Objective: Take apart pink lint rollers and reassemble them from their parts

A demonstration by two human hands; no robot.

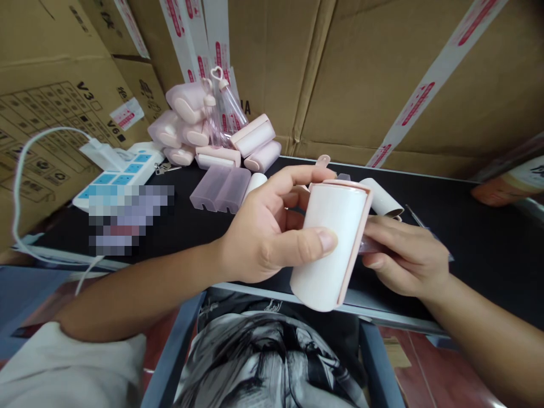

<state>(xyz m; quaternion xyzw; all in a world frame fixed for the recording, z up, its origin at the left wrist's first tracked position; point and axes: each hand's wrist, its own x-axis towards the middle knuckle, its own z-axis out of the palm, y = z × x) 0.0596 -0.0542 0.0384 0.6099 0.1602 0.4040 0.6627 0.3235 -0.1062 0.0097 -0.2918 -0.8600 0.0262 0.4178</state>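
Note:
My left hand [267,226] is wrapped round a white roll [327,243] seated in a pink plastic holder, thumb across its front and fingers behind. The roll is held above the near edge of the black table [488,232]. My right hand [403,255] sits just to the right of the roll, fingers pinched on a thin clear handle piece [369,245] that meets the holder's pink edge. Behind the roll lies another white roll [382,198] on the table.
A pile of pink covered rollers [199,130] and clear handles [229,102] stands at the back left, with translucent pink covers [219,190] in front. A white and blue power strip [123,170] with cable lies far left. Cardboard boxes [361,73] wall the back.

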